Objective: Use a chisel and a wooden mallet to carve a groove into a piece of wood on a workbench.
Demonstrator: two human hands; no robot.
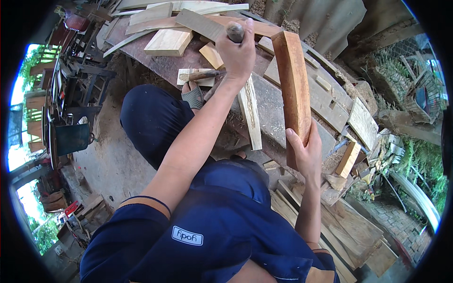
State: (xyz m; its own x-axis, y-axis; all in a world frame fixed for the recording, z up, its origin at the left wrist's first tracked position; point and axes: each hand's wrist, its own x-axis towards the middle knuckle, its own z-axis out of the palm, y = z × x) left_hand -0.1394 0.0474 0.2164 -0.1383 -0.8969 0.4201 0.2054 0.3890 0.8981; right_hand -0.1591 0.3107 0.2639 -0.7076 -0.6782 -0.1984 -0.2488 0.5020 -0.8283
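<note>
head view: above the bench (270, 109), the right hand (307, 153) has its grip clamped round the near end of a curved timber (295, 85); the left hand (239, 59) has its grip closed on a round-ended wooden handle (235, 33). shaping looks well along: reddish-brown, bowed, square-edged. what cutting is left, can't tell. pale blocks (169, 41) lie on the bench.

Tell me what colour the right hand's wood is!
The wood is reddish-brown, seen best in the head view.

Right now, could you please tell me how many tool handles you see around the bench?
2: one grey-ended handle gripped in the left hand, one brown handle over a pale block near that hand. Others may be hidden.
</note>
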